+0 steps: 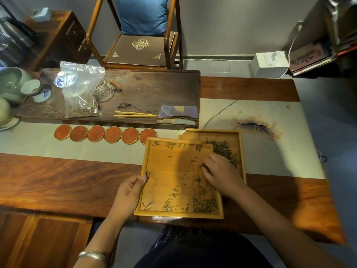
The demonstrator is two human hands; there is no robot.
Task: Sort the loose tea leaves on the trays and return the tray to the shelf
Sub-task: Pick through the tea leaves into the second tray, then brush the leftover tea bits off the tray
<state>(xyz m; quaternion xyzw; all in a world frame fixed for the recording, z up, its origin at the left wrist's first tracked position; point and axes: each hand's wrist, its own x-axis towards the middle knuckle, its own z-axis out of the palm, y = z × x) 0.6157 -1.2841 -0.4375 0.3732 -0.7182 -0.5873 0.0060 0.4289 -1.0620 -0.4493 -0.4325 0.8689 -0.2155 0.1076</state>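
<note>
A light wooden tray lies at the table's near edge, overlapping a second tray behind it to the right. Loose tea leaves are scattered over the front tray, thickest at its near right corner. A denser pile of leaves sits in the back tray. My left hand rests on the front tray's left rim, thumb and fingers pinching a small tuft of leaves. My right hand lies over the front tray's right side, fingertips curled down onto the scattered leaves.
A dark tea board at the back holds a plastic bag of tea, a glass pitcher, bamboo tweezers and folded cloths. Several round red coasters line up before it. Ceramic cups stand far left. A chair faces the table.
</note>
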